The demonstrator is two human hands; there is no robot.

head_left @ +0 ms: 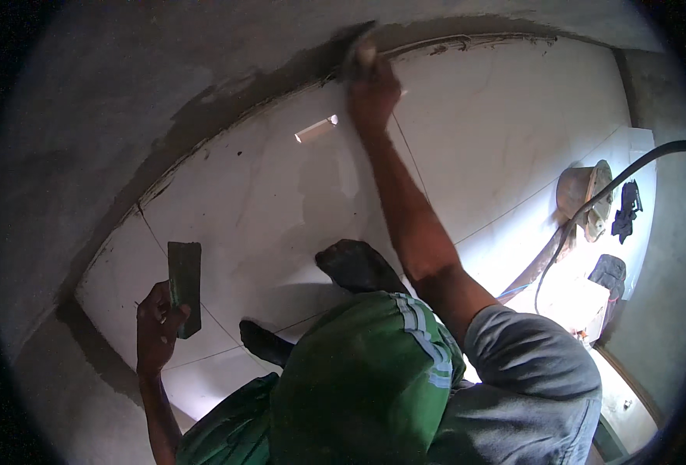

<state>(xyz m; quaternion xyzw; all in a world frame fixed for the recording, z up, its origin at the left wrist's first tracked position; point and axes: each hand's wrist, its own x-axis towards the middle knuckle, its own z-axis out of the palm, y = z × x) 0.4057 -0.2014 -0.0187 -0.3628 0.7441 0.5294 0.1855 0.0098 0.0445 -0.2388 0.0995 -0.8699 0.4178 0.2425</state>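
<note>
While the left hand (157, 328) grips a dark rectangular slab (189, 271) over the tiles (498, 116), the right hand (374, 97) is closed around a blurred tool (365, 51) low along the wall (118, 85); rightward, a black hose (637, 163) crosses before a bucket (572, 187).

Between the left hand (157, 325) and the right hand (372, 91), a hand could pass over glossy white floor tiles (258, 194). The rough grey cement wall (126, 132) blocks beyond; the person's dark-covered right foot (358, 265) and a curved black hose (668, 147) obstruct nearer and rightward.
</note>
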